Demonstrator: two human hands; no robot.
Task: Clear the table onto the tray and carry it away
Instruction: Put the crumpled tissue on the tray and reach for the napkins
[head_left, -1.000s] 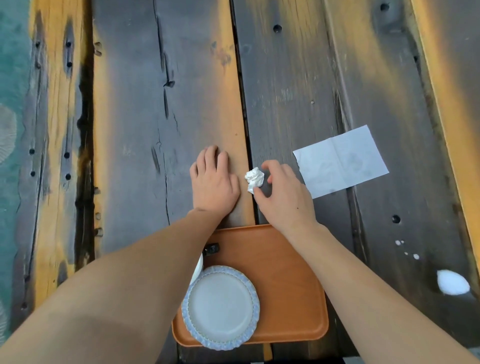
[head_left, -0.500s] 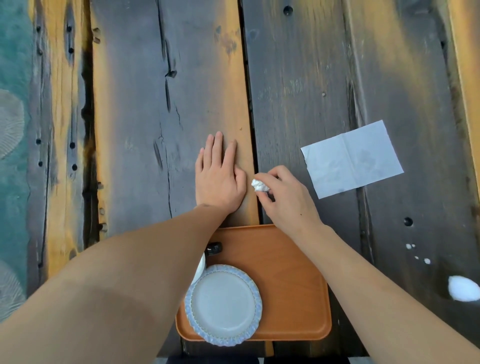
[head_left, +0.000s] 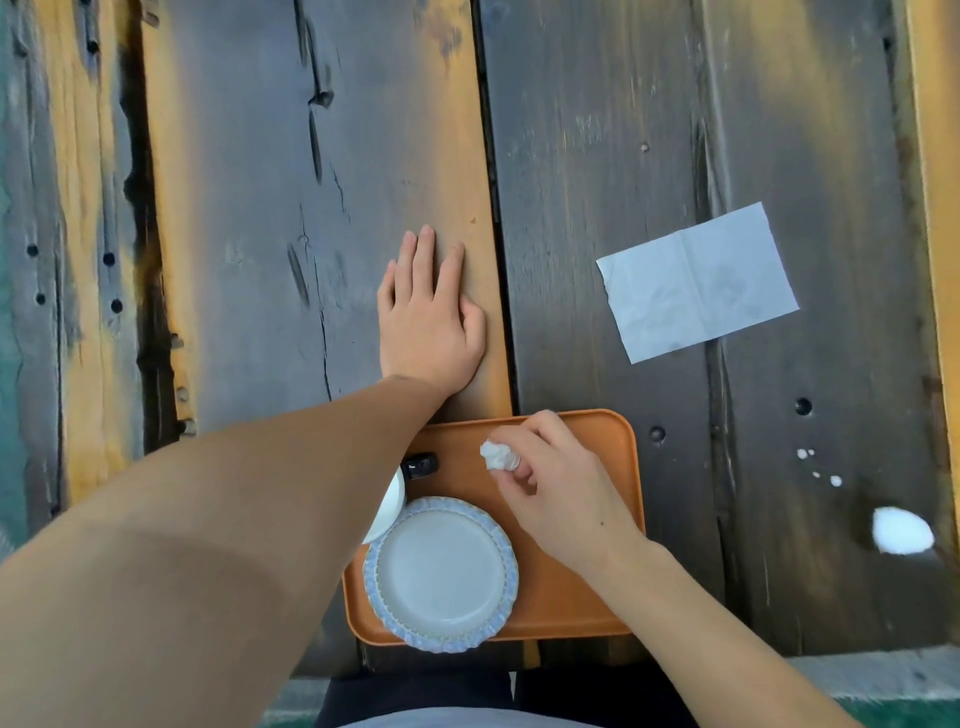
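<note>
**Crumpled wad held over tray; flat napkin on boards**

Left hand (head_left: 428, 322): flat, palm down on the wooden counter (head_left: 311, 208), fingers straight and close together, holding nothing. It lies just beyond the far edge of the orange tray (head_left: 587, 603), apart from it.

Tray: sits at the near edge of the counter. On it, a blue-rimmed plate (head_left: 441, 574) at the near left; a white dish (head_left: 390, 506) partly hidden under the left forearm, touching the plate's rim; a small black object (head_left: 422, 464) beside it, kind not discernible.

Right hand (head_left: 556, 499): above the tray's far half, fingers curled, thumb and fingertips pinched on a crumpled white paper wad (head_left: 500, 455). Wad appears to be above the tray surface; contact cannot be judged.

Right of tray: flat white napkin (head_left: 696, 283) on the boards, well apart from both hands. Further right, near the edge, small white droplets (head_left: 818, 465) and a white blob (head_left: 901, 530).
</note>
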